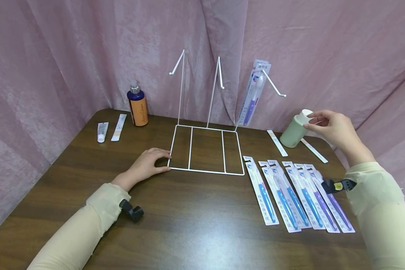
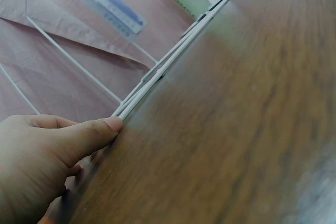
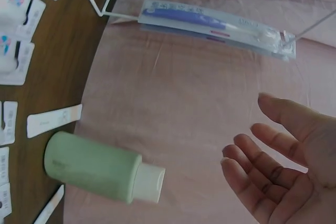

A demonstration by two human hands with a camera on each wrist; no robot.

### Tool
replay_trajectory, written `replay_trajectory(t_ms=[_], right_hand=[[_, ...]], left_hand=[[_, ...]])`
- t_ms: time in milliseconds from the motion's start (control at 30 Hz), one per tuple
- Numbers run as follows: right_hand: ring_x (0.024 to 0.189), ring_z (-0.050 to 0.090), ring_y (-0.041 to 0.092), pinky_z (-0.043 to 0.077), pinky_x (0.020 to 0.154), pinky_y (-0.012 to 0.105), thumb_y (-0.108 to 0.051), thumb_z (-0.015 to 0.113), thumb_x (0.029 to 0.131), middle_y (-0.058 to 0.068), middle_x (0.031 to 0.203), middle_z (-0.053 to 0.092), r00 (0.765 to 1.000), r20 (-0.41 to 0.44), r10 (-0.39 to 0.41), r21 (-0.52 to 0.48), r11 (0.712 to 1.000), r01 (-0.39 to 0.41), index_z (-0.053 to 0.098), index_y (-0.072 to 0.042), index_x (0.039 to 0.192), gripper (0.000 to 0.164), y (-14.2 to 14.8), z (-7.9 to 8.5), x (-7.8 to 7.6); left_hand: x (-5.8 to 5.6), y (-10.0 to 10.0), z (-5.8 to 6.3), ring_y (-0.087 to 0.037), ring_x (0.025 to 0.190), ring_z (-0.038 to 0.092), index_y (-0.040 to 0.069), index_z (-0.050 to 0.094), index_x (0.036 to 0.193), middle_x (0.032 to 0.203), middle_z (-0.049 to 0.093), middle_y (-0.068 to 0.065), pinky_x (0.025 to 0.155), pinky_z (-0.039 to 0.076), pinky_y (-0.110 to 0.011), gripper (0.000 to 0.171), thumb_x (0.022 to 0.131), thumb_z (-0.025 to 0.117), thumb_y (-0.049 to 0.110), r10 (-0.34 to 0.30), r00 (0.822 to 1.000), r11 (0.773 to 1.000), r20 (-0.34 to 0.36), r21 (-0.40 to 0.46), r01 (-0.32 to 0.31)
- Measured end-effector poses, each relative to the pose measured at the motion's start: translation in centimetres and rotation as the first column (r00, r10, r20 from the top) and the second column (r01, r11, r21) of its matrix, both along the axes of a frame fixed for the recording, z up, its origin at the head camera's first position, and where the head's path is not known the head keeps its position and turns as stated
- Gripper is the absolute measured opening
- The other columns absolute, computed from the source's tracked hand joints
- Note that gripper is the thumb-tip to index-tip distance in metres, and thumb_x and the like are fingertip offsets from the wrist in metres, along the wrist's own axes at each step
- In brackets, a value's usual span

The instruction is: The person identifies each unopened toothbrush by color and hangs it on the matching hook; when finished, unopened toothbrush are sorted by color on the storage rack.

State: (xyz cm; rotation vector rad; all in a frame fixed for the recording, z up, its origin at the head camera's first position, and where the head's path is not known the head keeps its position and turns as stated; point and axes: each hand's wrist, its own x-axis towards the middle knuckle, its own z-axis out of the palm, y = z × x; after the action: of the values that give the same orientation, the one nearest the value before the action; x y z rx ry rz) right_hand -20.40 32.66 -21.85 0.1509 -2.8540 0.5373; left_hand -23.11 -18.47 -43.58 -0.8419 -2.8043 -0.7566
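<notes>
My left hand (image 1: 146, 164) holds the front left corner of a white wire display rack (image 1: 207, 171) between thumb and fingers; in the left wrist view its thumb (image 2: 97, 134) lies on the base wire. The rack has three upright hooks, and packaged toothbrushes (image 1: 253, 97) hang on the right one. My right hand (image 1: 339, 131) is above the table's right side, near a pale green bottle (image 1: 293, 132) with a white cap. From the right wrist view, that hand's fingers (image 3: 257, 158) are loosely bent, apart from the bottle, with nothing in them.
Several packaged toothbrushes (image 1: 261, 195) lie in a row right of the rack. White sachets (image 1: 277, 143) flank the green bottle. At the back left are a blue-and-orange pump bottle (image 1: 139, 110), a small tube (image 1: 102, 131) and another sachet (image 1: 119, 127). A pink curtain (image 1: 162, 33) hangs behind.
</notes>
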Motion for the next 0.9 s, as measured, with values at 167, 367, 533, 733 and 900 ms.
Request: replay_trajectory(t_ms=[167,367,533,733,900], right_hand=[[0.069,0.047,-0.02,0.036,0.064,0.007,-0.033,0.071,0.087,-0.011,0.086,0.068,0.999,0.046,0.006,0.0,1.0,-0.006,0.064,-0.003,0.116,0.043,1.5,-0.9,1.1],[0.071,0.043,-0.02,0.037,0.064,0.013,-0.035,0.07,0.087,0.012,0.096,0.07,0.995,0.099,0.01,0.066,0.998,-0.016,0.064,-0.004,0.115,0.042,3.0,-2.4,2.5],[0.072,0.041,-0.023,0.036,0.068,0.017,-0.035,0.072,0.086,0.012,0.097,0.071,0.994,0.105,0.011,0.084,0.996,-0.02,0.065,-0.007,0.115,0.04,4.2,-3.8,3.7],[0.072,0.043,-0.02,0.038,0.064,0.017,-0.034,0.071,0.087,0.012,0.096,0.069,0.994,0.109,-0.031,0.042,0.999,0.026,0.063,-0.005,0.118,0.044,5.8,-5.8,5.3],[0.07,0.044,-0.019,0.038,0.059,0.013,-0.029,0.072,0.086,0.015,0.093,0.07,0.996,0.084,-0.024,0.033,0.999,0.021,0.062,-0.001,0.118,0.043,7.1,-7.7,6.1]], left_hand=[[0.0,0.0,0.1,-0.031,0.126,0.05,0.013,0.067,0.117,0.135,0.06,-0.008,0.108,0.035,-0.055,0.044,0.082,0.075,0.037,0.007,1.0,1.0,0.007,0.0,-0.007],[-0.1,-0.1,0.0,-0.031,0.127,0.05,0.013,0.066,0.118,0.135,0.059,-0.008,0.108,0.034,-0.056,0.044,0.082,0.075,0.037,0.007,1.0,1.0,0.009,-0.001,-0.007],[-0.1,0.0,0.0,-0.031,0.128,0.049,0.012,0.066,0.118,0.135,0.059,-0.008,0.108,0.034,-0.056,0.044,0.082,0.076,0.036,0.009,1.0,1.0,0.014,0.003,-0.009],[0.0,0.1,0.0,-0.031,0.127,0.049,0.013,0.067,0.118,0.135,0.059,-0.009,0.108,0.034,-0.056,0.044,0.082,0.076,0.035,0.002,1.0,1.0,0.013,0.005,-0.002],[0.0,0.0,0.1,-0.032,0.127,0.049,0.012,0.067,0.118,0.135,0.059,-0.009,0.108,0.034,-0.056,0.044,0.081,0.076,0.035,0.001,1.0,1.0,0.018,0.009,-0.001]])
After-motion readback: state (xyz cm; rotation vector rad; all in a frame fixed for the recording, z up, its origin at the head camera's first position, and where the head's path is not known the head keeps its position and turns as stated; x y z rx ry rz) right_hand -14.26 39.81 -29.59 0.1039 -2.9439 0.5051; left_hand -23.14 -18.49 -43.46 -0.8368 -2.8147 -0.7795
